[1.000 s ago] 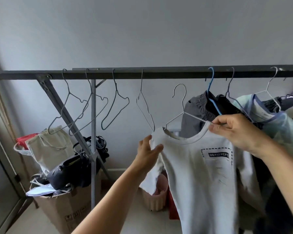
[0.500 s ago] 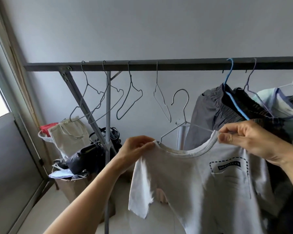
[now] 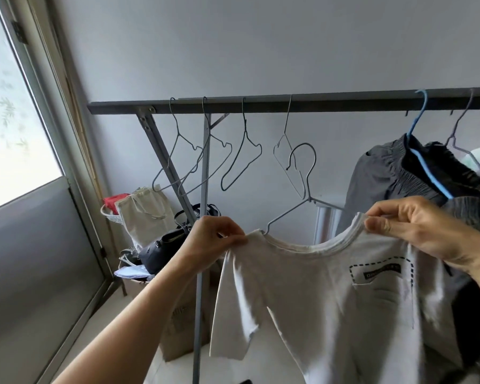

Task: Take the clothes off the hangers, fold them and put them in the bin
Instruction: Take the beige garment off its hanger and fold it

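I see a white short-sleeved cotton T-shirt (image 3: pixel 330 295) with a dashed chest pocket, held up off the rail. My left hand (image 3: pixel 214 239) and right hand (image 3: pixel 424 231) pinch its collar. Its tilted grey wire hanger (image 3: pixel 308 200) meets the neckline. Dark grey pleated garments (image 3: pixel 377 176) hang on a blue hanger (image 3: pixel 430 176).

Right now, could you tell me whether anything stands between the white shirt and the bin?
Yes: the hanger is inside the collar of the shirt, its hook free of the rail. The left hand and right hand pinch the shirt on either side. No bin is in view, so the route there cannot be judged.
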Tool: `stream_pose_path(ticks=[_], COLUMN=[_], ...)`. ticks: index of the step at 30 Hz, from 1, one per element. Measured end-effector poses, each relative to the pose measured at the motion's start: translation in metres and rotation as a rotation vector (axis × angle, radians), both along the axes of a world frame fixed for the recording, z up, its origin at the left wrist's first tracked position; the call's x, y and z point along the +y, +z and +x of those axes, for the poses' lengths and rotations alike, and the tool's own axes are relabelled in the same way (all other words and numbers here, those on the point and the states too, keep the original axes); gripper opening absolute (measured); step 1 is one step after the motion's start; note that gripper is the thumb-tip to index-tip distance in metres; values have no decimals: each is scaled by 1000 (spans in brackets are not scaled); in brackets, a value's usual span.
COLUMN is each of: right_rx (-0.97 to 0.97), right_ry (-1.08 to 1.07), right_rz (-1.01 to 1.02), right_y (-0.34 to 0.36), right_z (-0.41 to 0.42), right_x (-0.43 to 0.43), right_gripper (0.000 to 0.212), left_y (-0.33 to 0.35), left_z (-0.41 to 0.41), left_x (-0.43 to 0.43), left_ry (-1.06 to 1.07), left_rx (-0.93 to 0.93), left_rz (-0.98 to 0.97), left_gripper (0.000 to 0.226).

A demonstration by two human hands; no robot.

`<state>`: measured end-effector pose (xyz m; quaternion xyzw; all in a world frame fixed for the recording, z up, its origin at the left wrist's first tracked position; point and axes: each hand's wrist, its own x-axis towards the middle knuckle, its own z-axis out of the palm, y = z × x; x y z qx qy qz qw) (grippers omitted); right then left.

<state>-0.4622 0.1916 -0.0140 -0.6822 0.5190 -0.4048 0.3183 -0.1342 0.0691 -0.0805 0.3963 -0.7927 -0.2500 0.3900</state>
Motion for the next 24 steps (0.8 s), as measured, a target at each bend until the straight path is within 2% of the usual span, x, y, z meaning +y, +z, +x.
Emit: stream_pose_path(ticks=[5, 8, 13, 15, 18, 20, 24], right_rx=[-12, -27, 16, 39, 64, 71, 39], right_ry=[22, 24, 6, 13, 37, 45, 64], right_rz=[-8, -15, -22, -4, 42, 50, 32], right_y=[2, 0, -3, -4, -3, -5, -8], right_z=[7, 10, 11, 12, 20, 27, 40], right_x=[-6, -9, -12, -14, -15, -16, -20], right_gripper=[66, 52, 51, 43, 24, 21, 21], left_y=[6, 8, 12, 17, 24, 30, 42], left_z=[9, 11, 17, 18, 16, 12, -2], left_x=[2, 1, -1, 0, -1, 3, 24], left_ry=[54, 103, 100, 116, 140, 103, -29], left_rx=[-106, -210, -372, -384, -440, -382, 89], left_rz=[-120, -167, -217, -253, -293, -308, -143], left_gripper=[13, 18, 12, 6, 18, 16, 16])
